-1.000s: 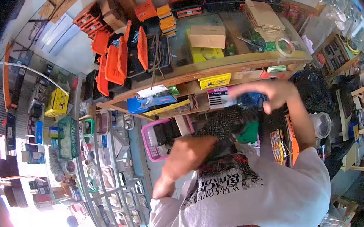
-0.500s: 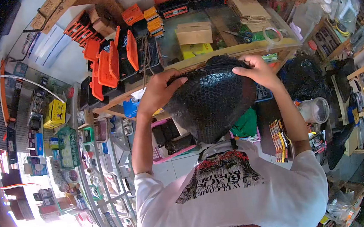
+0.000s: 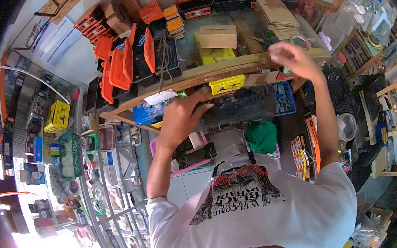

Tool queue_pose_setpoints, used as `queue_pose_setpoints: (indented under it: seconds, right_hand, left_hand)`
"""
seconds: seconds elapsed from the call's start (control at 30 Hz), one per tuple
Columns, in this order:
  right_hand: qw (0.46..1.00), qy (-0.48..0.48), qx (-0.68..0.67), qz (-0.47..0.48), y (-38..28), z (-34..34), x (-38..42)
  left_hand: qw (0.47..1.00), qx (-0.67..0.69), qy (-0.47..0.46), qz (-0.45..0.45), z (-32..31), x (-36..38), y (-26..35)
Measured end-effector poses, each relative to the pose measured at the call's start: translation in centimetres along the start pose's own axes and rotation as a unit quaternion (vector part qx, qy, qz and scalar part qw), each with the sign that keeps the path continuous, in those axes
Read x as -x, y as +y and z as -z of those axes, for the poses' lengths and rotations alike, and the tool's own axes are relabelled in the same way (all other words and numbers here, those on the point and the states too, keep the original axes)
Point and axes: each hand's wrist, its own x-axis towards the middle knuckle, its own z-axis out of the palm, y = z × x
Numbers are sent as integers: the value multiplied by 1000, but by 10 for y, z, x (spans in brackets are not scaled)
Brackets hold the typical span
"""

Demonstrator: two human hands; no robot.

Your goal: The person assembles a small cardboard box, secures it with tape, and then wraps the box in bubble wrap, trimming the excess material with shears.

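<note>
My left hand is closed on one end of a sheet of black bubble wrap. The sheet is seen nearly edge-on below the counter front, and motion smears it slightly. My right hand is off the wrap, raised over the wooden front edge of the glass-topped counter. Its fingers are loosely bent and apart, with nothing visible in them. Just beyond it lie a roll of tape and scissors, partly hard to make out. A yellow box shows just above the wrap.
Orange-lidded toolboxes stand open at the counter's left. A cardboard box and a stack of flat cardboard lie on top. Below are a blue tray and a green bag. Metal shelving stands left.
My right hand has let go of the bubble wrap and moved up to the counter edge. The wrap has swung from hanging broadside to nearly edge-on, with my left hand still holding it.
</note>
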Motion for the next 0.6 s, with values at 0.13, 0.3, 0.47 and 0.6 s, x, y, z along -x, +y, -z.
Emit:
queue_pose_setpoints:
  seconds: [0.13, 0.3, 0.47, 0.6]
  right_hand:
    - [955, 46, 290, -46, 57, 20, -36]
    - [915, 22, 395, -76, 76, 13, -54]
    - [894, 8, 446, -41, 103, 16, -65]
    - [874, -47, 378, -302, 0, 8, -74]
  left_hand:
    - [997, -58, -35, -46, -25, 25, 11]
    - [987, -95, -122, -48, -82, 66, 34]
    - [961, 18, -274, -12, -142, 123, 51]
    - [935, 124, -332, -3, -182, 158, 56]
